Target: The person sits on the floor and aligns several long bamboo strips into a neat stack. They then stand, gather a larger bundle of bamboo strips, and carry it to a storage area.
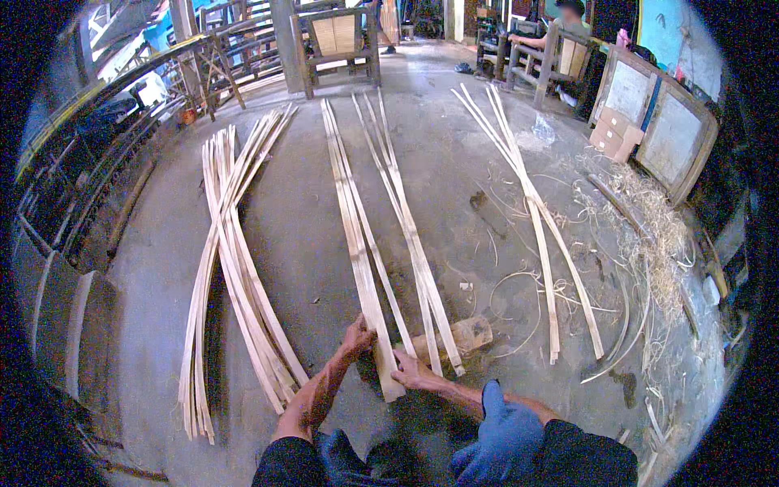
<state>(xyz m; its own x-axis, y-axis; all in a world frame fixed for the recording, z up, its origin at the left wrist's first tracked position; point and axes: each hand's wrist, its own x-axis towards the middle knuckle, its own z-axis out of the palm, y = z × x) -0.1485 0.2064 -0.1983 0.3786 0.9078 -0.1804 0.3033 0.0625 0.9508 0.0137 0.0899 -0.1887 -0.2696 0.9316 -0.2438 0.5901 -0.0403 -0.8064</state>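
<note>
Long pale bamboo strips lie in groups on the concrete floor. My left hand (357, 334) is closed on the left edge of a wide bamboo strip (367, 300) in the middle group. Lower down, near that strip's close end, my right hand (412, 371) grips its right edge. A narrower strip (388, 288) runs beside it on the right. Just beyond lies a slim group of strips (415, 252), its near ends by a short piece of wood (473, 333). To the left, a thick bundle (219, 215) crosses in an X; a few strips (527, 191) cross at the right.
Curly shavings (657, 235) heap along the right side, with loose thin offcuts nearer. Framed panels (673, 134) and a cardboard piece (617, 134) lean behind them. A person (568, 24) sits far right. A bamboo chair (337, 45) stands at the back; poles (97, 122) line the left.
</note>
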